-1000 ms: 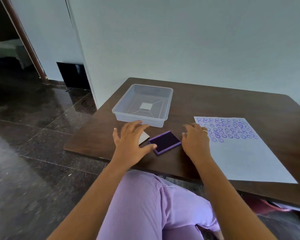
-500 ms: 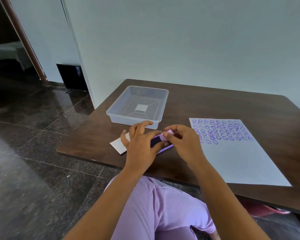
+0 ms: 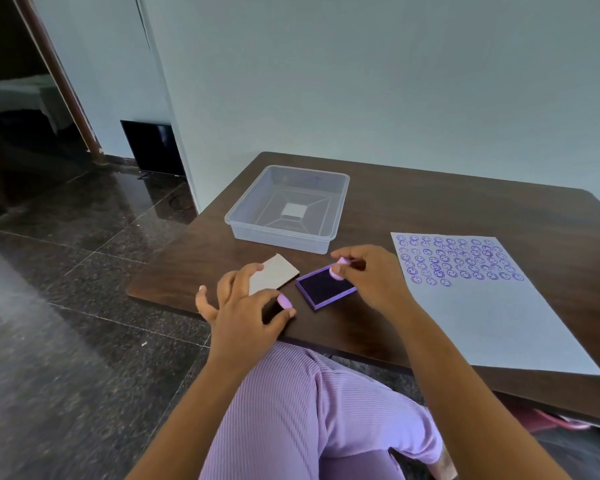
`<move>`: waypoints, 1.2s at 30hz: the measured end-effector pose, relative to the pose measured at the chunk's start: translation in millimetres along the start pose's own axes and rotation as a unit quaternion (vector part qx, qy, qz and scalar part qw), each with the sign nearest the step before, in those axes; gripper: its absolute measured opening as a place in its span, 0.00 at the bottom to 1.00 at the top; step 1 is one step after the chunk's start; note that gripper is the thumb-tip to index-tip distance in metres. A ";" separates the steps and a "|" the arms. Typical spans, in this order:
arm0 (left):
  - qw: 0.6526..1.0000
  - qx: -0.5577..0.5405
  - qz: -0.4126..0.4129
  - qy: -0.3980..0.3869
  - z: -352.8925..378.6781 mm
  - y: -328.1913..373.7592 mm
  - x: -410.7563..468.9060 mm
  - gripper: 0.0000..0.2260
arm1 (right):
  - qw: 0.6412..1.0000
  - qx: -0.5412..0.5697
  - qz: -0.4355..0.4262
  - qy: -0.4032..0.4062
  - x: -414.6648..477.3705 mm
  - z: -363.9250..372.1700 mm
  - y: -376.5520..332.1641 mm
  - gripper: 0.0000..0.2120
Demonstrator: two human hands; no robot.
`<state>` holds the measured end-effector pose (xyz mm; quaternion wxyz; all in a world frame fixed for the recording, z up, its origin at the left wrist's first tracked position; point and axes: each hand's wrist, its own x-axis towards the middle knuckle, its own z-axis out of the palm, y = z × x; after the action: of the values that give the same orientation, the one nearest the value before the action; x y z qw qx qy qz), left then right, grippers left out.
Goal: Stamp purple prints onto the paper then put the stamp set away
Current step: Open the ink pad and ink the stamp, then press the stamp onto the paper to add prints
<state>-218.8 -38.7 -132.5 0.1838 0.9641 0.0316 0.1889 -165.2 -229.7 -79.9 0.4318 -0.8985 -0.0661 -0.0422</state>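
My right hand [image 3: 374, 282] pinches a small lilac stamp [image 3: 338, 268] over the far corner of the open purple ink pad [image 3: 326, 288], which lies near the table's front edge. Between thumb and forefinger of my left hand [image 3: 243, 306] is a small lilac cap [image 3: 284, 301], held left of the pad. A grey card lid [image 3: 274, 273] lies flat beside the pad, partly under my left fingers. The white paper [image 3: 492, 317] lies to the right, with several rows of purple smiley prints [image 3: 458, 259] across its top.
A clear plastic tray [image 3: 340, 206] stands behind the pad, with only a small white square at its bottom. The dark wooden table [image 3: 447, 202] meets the wall at the back. Its left edge drops to a glossy stone floor. My lap is under the front edge.
Both hands met over the pad, then drew apart: the left came back toward the front edge with the cap, the right stayed over the pad with the stamp. The grey lid is uncovered.
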 end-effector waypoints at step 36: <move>0.957 -0.022 0.268 -0.108 66.3 151.0 6.4 0.22 | 0.965 -0.003 0.105 0.241 -11.9 -96.4 122.7 0.14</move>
<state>-189.2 -201.0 -132.0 0.1499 0.9477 -0.2519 0.1263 -159.7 -381.9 -115.9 0.4340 -0.8652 0.1348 -0.2118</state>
